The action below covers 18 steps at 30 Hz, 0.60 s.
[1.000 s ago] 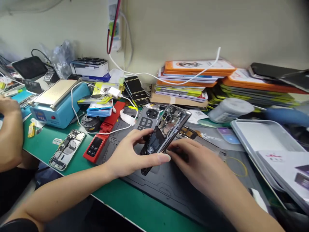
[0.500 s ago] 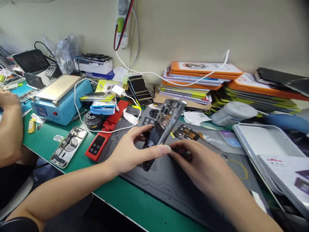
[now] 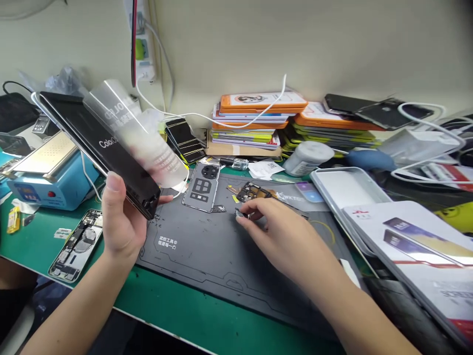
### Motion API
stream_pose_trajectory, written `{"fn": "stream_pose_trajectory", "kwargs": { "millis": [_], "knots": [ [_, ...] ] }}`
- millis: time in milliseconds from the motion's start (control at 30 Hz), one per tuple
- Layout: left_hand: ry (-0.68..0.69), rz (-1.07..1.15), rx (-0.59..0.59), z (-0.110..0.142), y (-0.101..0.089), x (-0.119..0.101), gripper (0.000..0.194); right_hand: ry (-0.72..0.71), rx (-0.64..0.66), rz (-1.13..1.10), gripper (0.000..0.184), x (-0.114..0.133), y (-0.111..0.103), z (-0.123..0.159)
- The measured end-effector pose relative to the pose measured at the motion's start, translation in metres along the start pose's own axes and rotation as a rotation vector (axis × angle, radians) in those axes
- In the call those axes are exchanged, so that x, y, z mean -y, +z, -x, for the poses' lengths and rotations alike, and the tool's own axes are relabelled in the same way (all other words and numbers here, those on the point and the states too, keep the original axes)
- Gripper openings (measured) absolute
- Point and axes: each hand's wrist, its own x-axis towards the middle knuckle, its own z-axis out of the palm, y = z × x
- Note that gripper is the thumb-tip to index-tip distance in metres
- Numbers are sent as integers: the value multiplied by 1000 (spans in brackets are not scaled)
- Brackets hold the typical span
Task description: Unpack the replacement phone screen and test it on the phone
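My left hand [image 3: 120, 219] grips a black phone [image 3: 94, 148] by its lower end and holds it up at the left, screen side towards me, with a clear protective film [image 3: 138, 135] peeling off its face. My right hand [image 3: 275, 231] rests on the dark grey work mat [image 3: 221, 256], its fingertips pinched on a small dark part [image 3: 240, 213] too small to name. Just beyond those fingers lies a small circuit board [image 3: 253, 191]. A grey phone back cover [image 3: 203, 186] lies flat on the mat between my hands.
A blue heating plate [image 3: 50, 170] stands at the left, an opened phone [image 3: 76, 244] in front of it. Stacked orange and green boxes [image 3: 258, 121] line the wall. A metal tray [image 3: 345, 192] and white boxes [image 3: 417, 251] fill the right. A power strip [image 3: 142, 49] hangs above.
My left hand has lifted the phone up and to the left and turned it screen side towards me. My right hand has let go of it and gone down to the mat.
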Motion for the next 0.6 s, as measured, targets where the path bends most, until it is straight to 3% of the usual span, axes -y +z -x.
{"fn": "stream_pose_trajectory", "kwargs": {
  "millis": [200, 400, 600],
  "knots": [
    [-95, -51, 54, 0, 1, 0, 48, -95, 93, 19, 10, 4, 4, 1],
    [-87, 10, 115, 2, 3, 1, 47, -195, 74, 68, 40, 13, 15, -1],
    [-126, -17, 81, 2, 4, 2, 61, -234, 58, 57, 20, 15, 14, -3]
  ]
}}
